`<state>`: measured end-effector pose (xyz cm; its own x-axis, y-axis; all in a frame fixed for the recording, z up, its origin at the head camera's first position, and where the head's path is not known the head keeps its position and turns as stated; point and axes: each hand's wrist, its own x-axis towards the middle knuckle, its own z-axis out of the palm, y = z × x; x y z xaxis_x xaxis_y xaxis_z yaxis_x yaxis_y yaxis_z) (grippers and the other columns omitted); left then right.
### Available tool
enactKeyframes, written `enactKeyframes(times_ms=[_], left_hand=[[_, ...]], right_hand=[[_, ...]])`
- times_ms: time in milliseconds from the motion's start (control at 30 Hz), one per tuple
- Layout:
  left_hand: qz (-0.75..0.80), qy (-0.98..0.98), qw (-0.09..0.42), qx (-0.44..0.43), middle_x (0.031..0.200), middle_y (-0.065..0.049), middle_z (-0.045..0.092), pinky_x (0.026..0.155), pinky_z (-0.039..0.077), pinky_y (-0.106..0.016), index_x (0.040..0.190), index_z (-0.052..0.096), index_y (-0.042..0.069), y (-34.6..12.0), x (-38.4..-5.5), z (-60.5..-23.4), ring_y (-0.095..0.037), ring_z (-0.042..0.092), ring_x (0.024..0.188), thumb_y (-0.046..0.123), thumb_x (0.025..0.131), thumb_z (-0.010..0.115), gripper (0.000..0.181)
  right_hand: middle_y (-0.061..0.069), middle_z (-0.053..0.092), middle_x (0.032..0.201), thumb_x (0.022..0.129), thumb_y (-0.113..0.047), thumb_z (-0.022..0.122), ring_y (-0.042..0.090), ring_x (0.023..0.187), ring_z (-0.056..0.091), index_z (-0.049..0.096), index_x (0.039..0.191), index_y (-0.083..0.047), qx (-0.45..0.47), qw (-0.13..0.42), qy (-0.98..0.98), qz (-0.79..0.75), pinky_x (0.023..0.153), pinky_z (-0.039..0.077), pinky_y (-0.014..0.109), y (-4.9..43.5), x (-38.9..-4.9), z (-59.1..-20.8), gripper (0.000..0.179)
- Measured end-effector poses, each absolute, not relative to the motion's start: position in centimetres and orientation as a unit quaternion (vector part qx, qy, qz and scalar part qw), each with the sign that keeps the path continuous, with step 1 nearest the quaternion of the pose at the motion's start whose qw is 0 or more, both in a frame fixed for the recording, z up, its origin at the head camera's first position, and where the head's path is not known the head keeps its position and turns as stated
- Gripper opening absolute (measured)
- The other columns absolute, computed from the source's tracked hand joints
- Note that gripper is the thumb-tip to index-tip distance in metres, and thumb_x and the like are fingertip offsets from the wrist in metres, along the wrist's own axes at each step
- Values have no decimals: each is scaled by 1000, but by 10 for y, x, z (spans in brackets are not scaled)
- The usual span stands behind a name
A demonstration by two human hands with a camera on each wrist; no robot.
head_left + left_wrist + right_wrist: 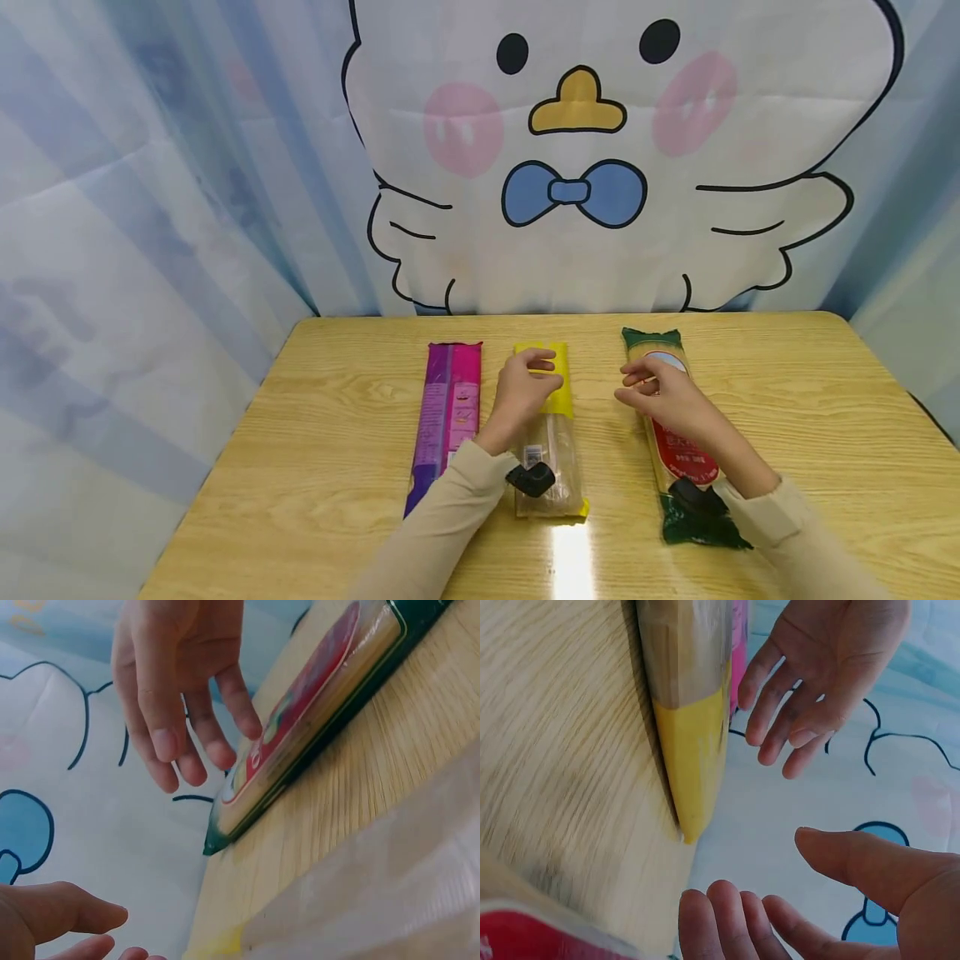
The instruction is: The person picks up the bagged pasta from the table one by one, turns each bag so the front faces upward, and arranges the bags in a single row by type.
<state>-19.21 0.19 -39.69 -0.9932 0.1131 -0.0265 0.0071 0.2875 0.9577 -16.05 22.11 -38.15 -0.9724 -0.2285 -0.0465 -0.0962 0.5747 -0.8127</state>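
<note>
My left hand (522,392) hovers over the upper part of a yellow-topped clear packet (561,450), its fingers loosely bent and holding nothing. That packet lies lengthwise on the table, with pale brown contents showing through. Above a green-ended packet (678,457) with a red label, my right hand (675,406) hangs with relaxed fingers and thumb apart, also holding nothing. Pale yellow strands like dry noodles show in this packet in the left wrist view. A purple and pink packet (448,408) lies to the left, its lower end partly hidden by my left sleeve.
All three packets lie side by side on a light wooden table (322,450). Behind its far edge hangs a curtain (570,258) with a cartoon bird in a blue bow tie. Dark wrist cameras sit at both cuffs, over the packets' lower parts.
</note>
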Motion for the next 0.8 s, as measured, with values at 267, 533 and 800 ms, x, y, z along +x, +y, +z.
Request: enactKeyframes(times_ms=[267,533,800], left_hand=[[603,797,32,17,116,-17,68,82,59,-34,124,66,1,-18,-192,-401,-28,67,102,3,86,70,39],[614,788,38,7,119,-20,65,87,57,-39,126,63,-2,-32,-189,-410,-34,62,108,3,88,68,39],[611,790,40,-19,119,-17,66,84,58,-37,125,64,0,-35,-189,-421,-32,62,107,4,85,70,40]], right_hand=[[28,56,122,98,-19,63,33,102,64,44,134,12,-93,106,869,-474,79,60,42,206,-160,-383,51],[27,58,120,98,-18,63,33,101,65,44,135,12,-95,124,866,-475,76,60,41,196,-159,-391,51],[25,59,117,99,-16,61,30,93,67,42,136,11,-99,145,853,-492,73,60,39,191,-158,-401,50]])
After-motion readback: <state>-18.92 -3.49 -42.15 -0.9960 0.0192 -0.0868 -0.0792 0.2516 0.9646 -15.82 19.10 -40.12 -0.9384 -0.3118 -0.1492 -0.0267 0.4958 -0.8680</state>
